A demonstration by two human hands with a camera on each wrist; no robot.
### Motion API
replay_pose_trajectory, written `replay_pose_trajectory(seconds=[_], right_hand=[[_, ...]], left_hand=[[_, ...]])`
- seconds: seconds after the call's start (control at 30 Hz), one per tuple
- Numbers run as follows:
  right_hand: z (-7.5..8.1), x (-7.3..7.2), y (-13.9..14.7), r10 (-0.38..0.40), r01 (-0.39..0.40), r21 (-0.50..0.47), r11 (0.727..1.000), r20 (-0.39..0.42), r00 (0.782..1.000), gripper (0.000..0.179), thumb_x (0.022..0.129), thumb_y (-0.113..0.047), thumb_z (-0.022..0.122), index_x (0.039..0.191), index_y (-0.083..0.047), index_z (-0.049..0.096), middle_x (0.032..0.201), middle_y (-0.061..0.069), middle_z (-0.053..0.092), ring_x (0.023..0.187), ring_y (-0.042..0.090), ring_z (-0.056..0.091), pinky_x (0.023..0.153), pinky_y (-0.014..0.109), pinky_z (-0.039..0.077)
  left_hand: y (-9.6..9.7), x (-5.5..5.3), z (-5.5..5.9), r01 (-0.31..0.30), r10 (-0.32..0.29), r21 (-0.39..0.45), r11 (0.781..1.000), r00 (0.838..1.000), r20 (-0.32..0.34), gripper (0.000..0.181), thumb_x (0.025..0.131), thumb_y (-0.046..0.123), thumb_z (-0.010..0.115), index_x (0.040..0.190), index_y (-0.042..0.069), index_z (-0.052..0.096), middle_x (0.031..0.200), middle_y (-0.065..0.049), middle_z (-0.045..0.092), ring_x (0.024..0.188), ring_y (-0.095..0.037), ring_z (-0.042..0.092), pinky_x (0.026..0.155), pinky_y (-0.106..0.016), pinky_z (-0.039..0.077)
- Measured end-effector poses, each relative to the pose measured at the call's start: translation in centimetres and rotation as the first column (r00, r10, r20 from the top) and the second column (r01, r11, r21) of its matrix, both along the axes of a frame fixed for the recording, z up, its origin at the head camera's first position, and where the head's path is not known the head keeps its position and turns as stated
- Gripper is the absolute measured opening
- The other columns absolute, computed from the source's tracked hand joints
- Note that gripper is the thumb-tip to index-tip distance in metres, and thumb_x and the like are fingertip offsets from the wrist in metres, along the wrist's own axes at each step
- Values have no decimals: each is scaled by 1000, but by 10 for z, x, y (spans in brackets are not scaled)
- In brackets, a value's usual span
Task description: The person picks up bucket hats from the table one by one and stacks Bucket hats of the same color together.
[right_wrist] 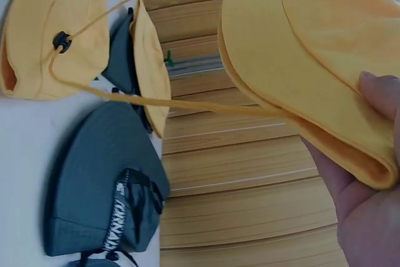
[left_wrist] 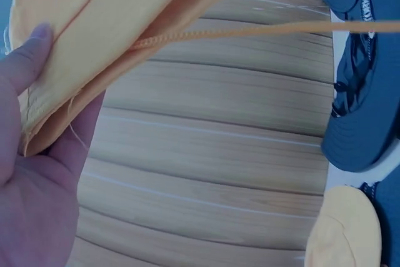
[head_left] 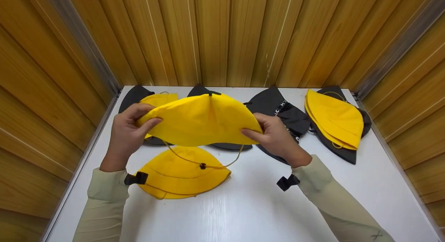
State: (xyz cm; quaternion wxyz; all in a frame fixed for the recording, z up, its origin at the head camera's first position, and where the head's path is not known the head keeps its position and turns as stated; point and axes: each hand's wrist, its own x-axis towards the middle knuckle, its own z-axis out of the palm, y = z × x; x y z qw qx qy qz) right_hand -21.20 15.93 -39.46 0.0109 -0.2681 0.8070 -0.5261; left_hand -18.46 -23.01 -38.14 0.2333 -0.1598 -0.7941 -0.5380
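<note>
A flattened yellow bucket hat point(head_left: 205, 120) is held up over the white table, a small dark tab at its top edge. My left hand point(head_left: 121, 136) pinches its left end, thumb on the near face and fingers behind. At the opposite end my right hand point(head_left: 278, 136) grips it the same way. From its lower edge hangs a yellow cord point(head_left: 180, 157) with a black toggle point(head_left: 203, 166). Below, another folded yellow hat point(head_left: 180, 170) lies on the table. Both wrist views show the held hat's doubled brim point(left_wrist: 81, 48) between thumb and fingers.
Along the table's back lie black hats, one point(head_left: 266, 103) with a lettered band. Yellow hats rest on black ones at the back left point(head_left: 163, 97) and back right point(head_left: 335, 118). Wood-look panels point(head_left: 212, 37) wall the white table point(head_left: 243, 207) at the back and sides.
</note>
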Motion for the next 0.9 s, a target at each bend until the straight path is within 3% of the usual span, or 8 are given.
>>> replay_pose_trajectory(seconds=[0.2,0.37,0.57,0.73,0.9], right_hand=[[-29,-3,-8,75,-72,-45,996,87,993,38,95,-25,75,130,-15,66,115,6,76,101,18,76,85,29,63],[-56,-1,-18,27,-16,-79,997,129,991,38,93,-25,77,128,-14,66,102,8,77,91,19,76,79,30,64],[-94,4,-27,-67,88,-85,992,224,972,37,89,-21,81,123,-10,69,96,11,78,83,19,76,73,25,63],[-122,13,-37,-116,132,-42,990,273,955,36,88,-24,83,119,-11,73,96,9,77,83,17,74,73,22,61],[-140,23,-43,-139,143,10,990,305,942,33,88,-24,83,118,-13,75,97,6,77,79,13,71,70,19,58]], left_hand=[[-27,8,-20,-50,45,20,999,978,206,36,94,16,74,127,5,64,119,4,74,96,-8,71,86,-18,59],[-40,8,-47,-45,41,4,999,937,347,43,96,30,72,133,10,60,116,3,75,90,-10,73,82,-21,61],[-46,11,-80,-78,96,-56,995,860,501,50,94,41,73,133,14,60,124,-11,72,96,-15,69,85,-16,58],[-51,19,-100,-112,199,-181,977,784,588,51,93,47,73,133,17,61,128,-9,67,112,-21,61,91,-10,51],[-54,28,-113,-104,242,-248,963,737,632,46,95,43,72,132,18,62,128,-11,63,120,-27,57,110,-37,51]])
